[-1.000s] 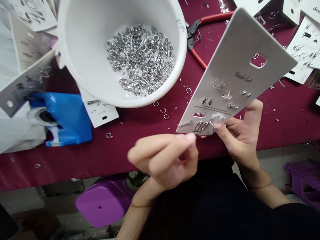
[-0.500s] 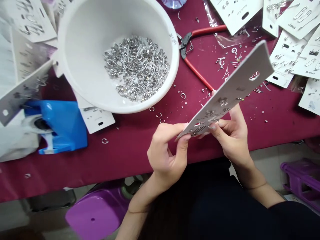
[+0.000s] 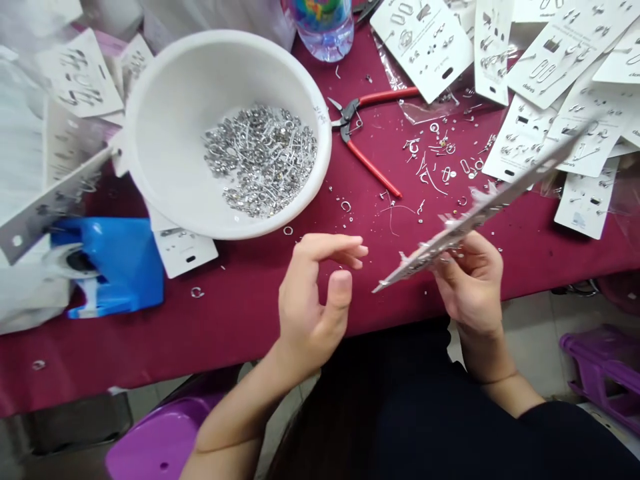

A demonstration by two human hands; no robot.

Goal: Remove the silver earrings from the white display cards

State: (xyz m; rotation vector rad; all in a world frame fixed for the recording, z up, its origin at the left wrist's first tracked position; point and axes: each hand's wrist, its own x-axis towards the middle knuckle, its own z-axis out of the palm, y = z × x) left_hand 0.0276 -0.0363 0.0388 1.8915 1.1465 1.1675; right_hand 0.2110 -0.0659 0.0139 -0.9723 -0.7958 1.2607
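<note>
My right hand (image 3: 473, 283) grips a white earring card (image 3: 480, 217), seen nearly edge-on and tilted up to the right. Small metal earrings stick out from both of its faces. My left hand (image 3: 317, 300) is apart from the card, thumb and fingers spread, with nothing between them. Beyond my hands lie red-handled cutting pliers (image 3: 353, 123), their handles apart. Loose silver rings and wire bits (image 3: 445, 160) are scattered on the dark red cloth (image 3: 240, 320). A white bowl (image 3: 170, 73) at left holds a heap of small metal pieces (image 3: 263, 160).
Several earring cards (image 3: 550, 53) overlap at the upper right. A clear bottle (image 3: 327, 33) stands behind the pliers. At left are a blue tape dispenser (image 3: 123, 260) and more cards (image 3: 80, 77). Purple stools (image 3: 155, 433) show below the table edge.
My left hand has let go of the card's lower end and moved left, opening. The card in my right hand has turned more edge-on and its top leans further right. The view has shifted.
</note>
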